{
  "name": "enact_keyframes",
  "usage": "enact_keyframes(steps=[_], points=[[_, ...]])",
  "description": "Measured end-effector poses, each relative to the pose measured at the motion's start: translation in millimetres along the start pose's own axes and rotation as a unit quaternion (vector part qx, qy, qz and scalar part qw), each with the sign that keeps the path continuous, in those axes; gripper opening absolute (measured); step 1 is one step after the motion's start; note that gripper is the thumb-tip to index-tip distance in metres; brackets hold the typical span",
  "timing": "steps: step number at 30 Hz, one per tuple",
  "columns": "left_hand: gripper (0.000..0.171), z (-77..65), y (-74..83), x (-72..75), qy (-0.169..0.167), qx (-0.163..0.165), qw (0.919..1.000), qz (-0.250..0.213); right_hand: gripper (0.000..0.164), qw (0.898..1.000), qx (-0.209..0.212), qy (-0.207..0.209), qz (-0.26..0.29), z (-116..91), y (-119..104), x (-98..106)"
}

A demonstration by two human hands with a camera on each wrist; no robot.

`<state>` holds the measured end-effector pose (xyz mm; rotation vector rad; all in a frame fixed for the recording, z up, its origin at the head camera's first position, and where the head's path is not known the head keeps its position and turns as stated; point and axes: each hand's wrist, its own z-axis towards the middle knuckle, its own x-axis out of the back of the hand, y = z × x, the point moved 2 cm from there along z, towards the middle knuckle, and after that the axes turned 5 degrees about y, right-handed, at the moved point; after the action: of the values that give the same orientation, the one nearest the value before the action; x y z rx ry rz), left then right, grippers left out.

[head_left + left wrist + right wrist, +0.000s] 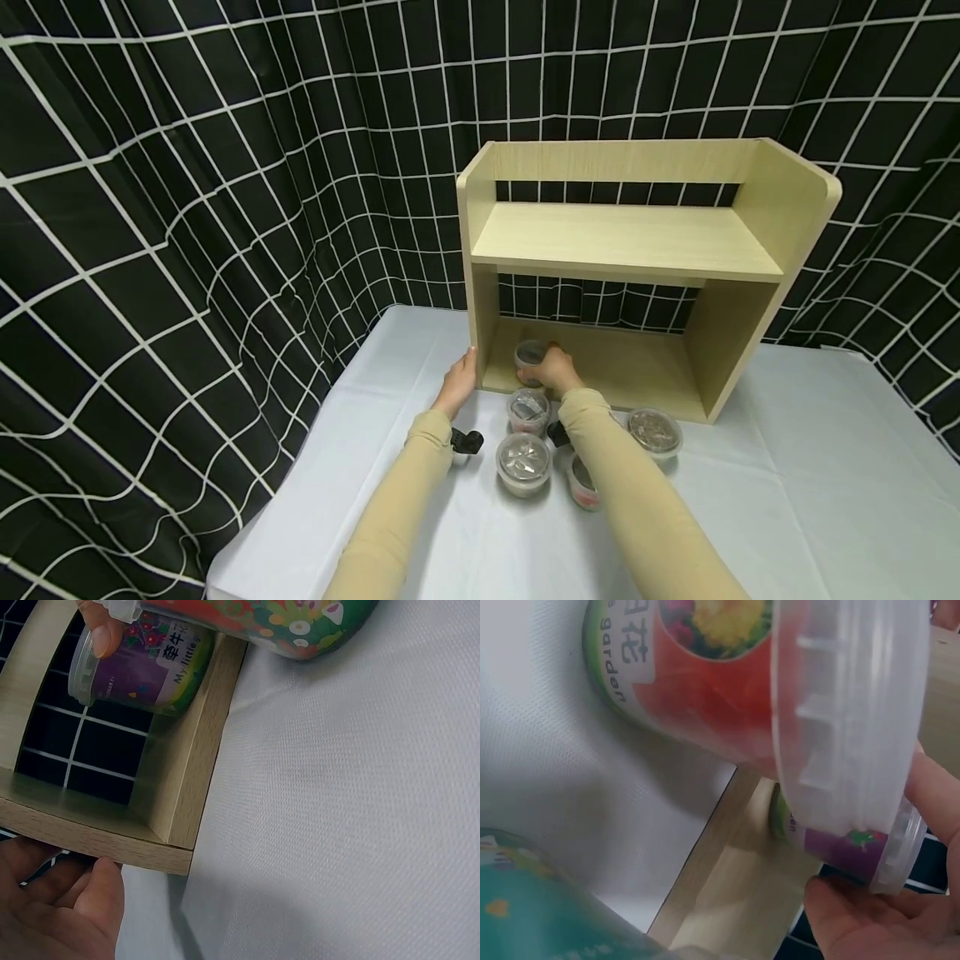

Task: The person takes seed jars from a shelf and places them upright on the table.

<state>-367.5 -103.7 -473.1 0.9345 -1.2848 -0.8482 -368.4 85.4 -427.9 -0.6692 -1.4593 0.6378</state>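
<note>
In the head view, my right hand (555, 371) pinches a lidded plastic cup (531, 353) inside the shelf's lower compartment, near its left panel. Purple on its label shows in the left wrist view, where the cup (154, 671) stands on the bottom board. My left hand (457, 385) touches the outer face of the left side panel on the wooden shelf (476, 325); its fingers (105, 900) show against that panel in the left wrist view. Just in front of the compartment, a red-labelled cup (712, 697) stands on the cloth, partly covering the purple one in the right wrist view.
A lidded cup (523, 463) stands nearer the front, with a reddish cup (585, 492) partly behind the right forearm. Another lidded cup (655, 431) stands right of that arm. White cloth covers the table (825, 500); black gridded curtains (225, 208) hang around it.
</note>
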Motion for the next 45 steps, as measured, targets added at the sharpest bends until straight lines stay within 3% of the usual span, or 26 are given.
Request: enact_keyframes(steps=[17,25,36,45], points=[[0.073,2.5,0.8,-3.7,0.009,-0.016,0.9998,-0.004,0.071,0.993,0.050,0.049,0.091,-2,-4,14],[0.068,3.1,0.5,-1.6,0.019,-0.007,0.9998,-0.001,0.076,0.992,0.045,0.063,0.104,-14,-14,21],[0.069,-0.5,-1.6,-1.7,0.015,0.002,0.9998,-0.013,0.082,0.995,0.021,0.019,0.096,-37,-17,40],[0.069,-0.3,-2.3,-2.7,0.020,-0.007,0.9997,-0.010,0.084,0.996,0.029,0.037,0.077,-54,-10,55]])
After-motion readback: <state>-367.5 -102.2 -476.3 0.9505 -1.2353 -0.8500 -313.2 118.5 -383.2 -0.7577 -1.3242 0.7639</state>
